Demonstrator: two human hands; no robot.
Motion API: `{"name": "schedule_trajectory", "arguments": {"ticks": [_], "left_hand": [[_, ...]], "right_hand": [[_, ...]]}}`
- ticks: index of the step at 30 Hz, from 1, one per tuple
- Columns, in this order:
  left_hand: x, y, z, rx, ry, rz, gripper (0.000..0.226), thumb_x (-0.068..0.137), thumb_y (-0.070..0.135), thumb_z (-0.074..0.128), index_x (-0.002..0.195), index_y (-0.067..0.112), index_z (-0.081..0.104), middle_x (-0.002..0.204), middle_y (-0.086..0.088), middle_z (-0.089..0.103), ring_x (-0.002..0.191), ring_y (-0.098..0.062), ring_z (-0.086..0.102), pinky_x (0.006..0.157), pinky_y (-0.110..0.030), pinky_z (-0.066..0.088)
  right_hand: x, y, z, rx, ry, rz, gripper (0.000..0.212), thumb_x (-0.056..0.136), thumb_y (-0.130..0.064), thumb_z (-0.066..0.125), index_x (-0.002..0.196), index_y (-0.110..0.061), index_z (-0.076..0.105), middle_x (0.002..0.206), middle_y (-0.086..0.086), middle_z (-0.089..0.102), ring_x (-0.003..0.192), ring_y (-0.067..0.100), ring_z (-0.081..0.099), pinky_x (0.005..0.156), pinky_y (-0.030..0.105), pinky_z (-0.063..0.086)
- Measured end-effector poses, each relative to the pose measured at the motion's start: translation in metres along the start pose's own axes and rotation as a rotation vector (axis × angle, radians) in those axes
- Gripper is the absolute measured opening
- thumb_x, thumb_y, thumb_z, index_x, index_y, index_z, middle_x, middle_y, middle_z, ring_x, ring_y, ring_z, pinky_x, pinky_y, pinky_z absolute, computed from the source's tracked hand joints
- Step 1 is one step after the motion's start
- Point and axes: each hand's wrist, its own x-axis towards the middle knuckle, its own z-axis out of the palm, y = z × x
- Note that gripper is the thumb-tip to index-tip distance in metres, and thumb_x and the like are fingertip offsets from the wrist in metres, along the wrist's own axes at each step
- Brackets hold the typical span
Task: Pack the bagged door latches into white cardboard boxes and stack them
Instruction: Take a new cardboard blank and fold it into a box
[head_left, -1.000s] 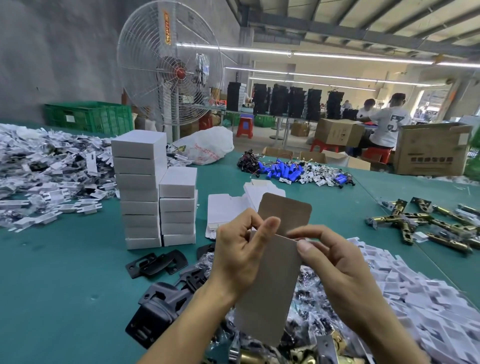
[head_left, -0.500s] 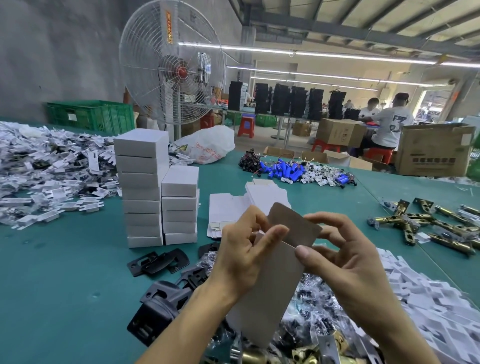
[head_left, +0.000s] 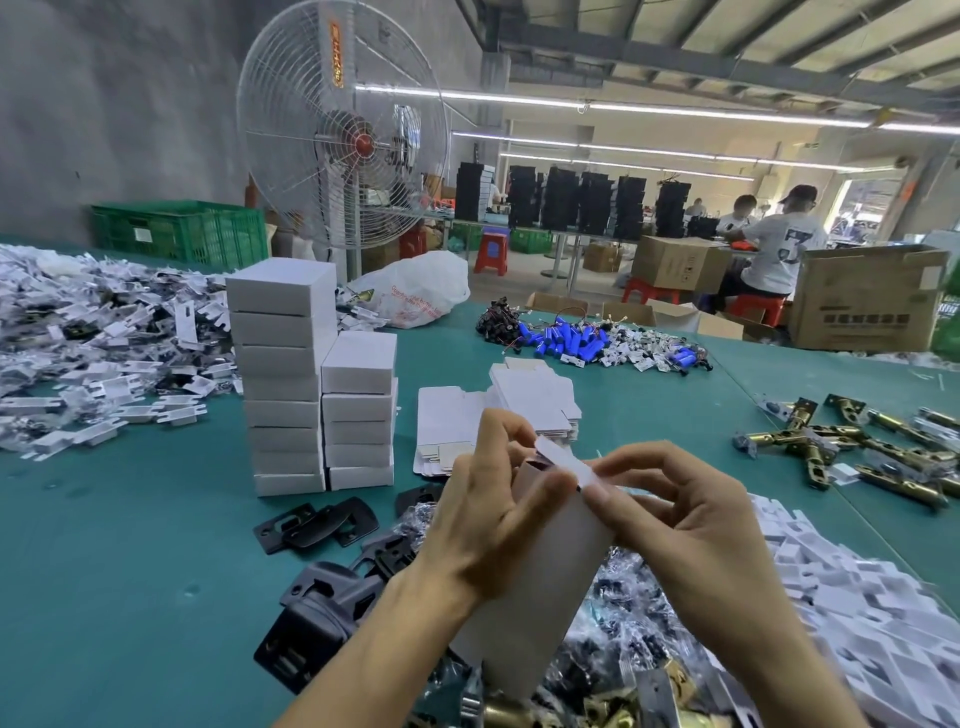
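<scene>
Two hands on one white cardboard box (head_left: 545, 597), held up between them: left hand (head_left: 483, 535) curls round its body, right hand (head_left: 691, 530) pinches the top flap (head_left: 563, 465) in its fingers (head_left: 600, 498), so crease squarely, then tuck while the left braces the walls.

Bright, even light in here: long ceiling tubes (head_left: 613, 106) glow white overhead, and the far doorway (head_left: 865, 208) is blown out with daylight. Shadows on the green table (head_left: 130, 545) are soft, faint beside the stacked white boxes (head_left: 283, 374). The cardboard box (head_left: 540, 571) up close smears slightly at its flap. Roof beams (head_left: 727, 65) and the fan (head_left: 340, 124) bow toward the edges; the background workers (head_left: 779, 249) look soft.
</scene>
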Motion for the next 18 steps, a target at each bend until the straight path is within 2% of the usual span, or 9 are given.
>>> {"name": "schedule_trajectory", "arguments": {"ticks": [2,4,6,9,12,15,18], "left_hand": [[-0.003,0.002,0.001,0.163,-0.087,-0.010,0.076,0.061,0.094,0.054,0.108,0.042,0.027,0.093,0.014,0.062,0.076,-0.002,0.060,0.065,-0.026,0.050],[-0.005,0.006,0.004,0.377,-0.176,-0.005,0.095,0.052,0.088,0.066,0.119,0.039,0.019,0.109,0.016,0.058,0.084,-0.009,0.063,0.070,-0.032,0.051],[-0.006,0.007,0.009,0.458,-0.211,-0.050,0.100,0.050,0.082,0.070,0.121,0.039,0.014,0.117,0.018,0.054,0.085,-0.015,0.062,0.071,-0.034,0.050],[-0.005,0.007,0.014,0.446,-0.181,-0.165,0.092,0.051,0.074,0.068,0.116,0.042,0.012,0.105,0.017,0.054,0.081,-0.016,0.061,0.066,-0.036,0.047],[-0.006,0.007,0.016,0.459,-0.205,-0.256,0.085,0.048,0.069,0.062,0.113,0.041,0.015,0.089,0.018,0.049,0.072,-0.010,0.057,0.056,-0.033,0.038],[-0.008,0.008,0.015,0.472,-0.252,-0.262,0.087,0.047,0.067,0.064,0.114,0.041,0.014,0.090,0.020,0.046,0.070,-0.006,0.054,0.055,-0.032,0.035],[-0.009,0.008,0.015,0.513,-0.296,-0.232,0.094,0.046,0.070,0.069,0.117,0.041,0.014,0.099,0.018,0.045,0.080,-0.015,0.055,0.062,-0.036,0.037]], "right_hand": [[0.000,0.003,-0.001,-0.011,0.062,0.008,0.014,0.075,-0.027,0.075,0.089,-0.026,0.072,0.089,0.001,0.075,0.076,0.015,0.074,0.063,0.027,0.058],[0.003,0.009,-0.002,-0.017,0.128,0.009,0.013,0.079,-0.018,0.076,0.090,-0.024,0.073,0.091,-0.003,0.076,0.080,0.010,0.073,0.066,0.021,0.058],[0.004,0.014,-0.004,-0.031,0.172,0.026,0.016,0.082,-0.009,0.075,0.092,-0.023,0.074,0.091,-0.005,0.077,0.083,0.010,0.073,0.069,0.018,0.056],[0.004,0.018,-0.004,-0.044,0.178,0.051,0.019,0.083,-0.009,0.075,0.092,-0.025,0.076,0.090,-0.009,0.077,0.082,0.007,0.074,0.066,0.014,0.054],[0.003,0.021,-0.004,-0.069,0.175,0.077,0.020,0.083,-0.009,0.076,0.093,-0.026,0.076,0.091,-0.011,0.077,0.084,0.007,0.074,0.068,0.015,0.055],[0.002,0.024,-0.004,-0.100,0.189,0.120,0.024,0.082,-0.007,0.077,0.096,-0.026,0.076,0.093,-0.013,0.077,0.086,0.007,0.074,0.073,0.020,0.059],[0.002,0.023,-0.003,-0.113,0.205,0.129,0.025,0.081,-0.003,0.076,0.090,-0.027,0.077,0.088,-0.012,0.077,0.079,0.007,0.073,0.066,0.017,0.056]]}}
